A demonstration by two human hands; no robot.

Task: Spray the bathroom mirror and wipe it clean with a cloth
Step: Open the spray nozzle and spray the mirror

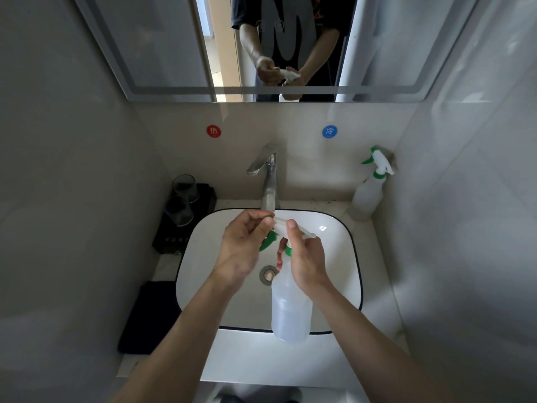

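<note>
The right hand [308, 257] is wrapped around the neck of a bottle [291, 306], holding it above the sink [343, 257] with its clear body hanging down toward the person. The left hand [241, 248] pinches the green nozzle [268, 219] at the front of the spray head, fingers closed on it, apparently setting the spray. The mirror [162, 53] is on the wall above the tap [268, 181], well apart from the bottle. A dark cloth [148, 315] lies on the desk [377, 286] left of the sink, untouched. A second bottle [369, 190] stands in the back right corner.

Several things could go wrong. If the nozzle is turned too far it may come loose or stay closed, and no spray will come. The trigger sits close under the right fingers, so a squeeze now would wet the left hand, not the glass. The bottle hangs from the neck grip alone; a wet or loose hold could drop it into the basin. Two glasses [183, 199] on the left could be knocked when reaching for the cloth.
</note>
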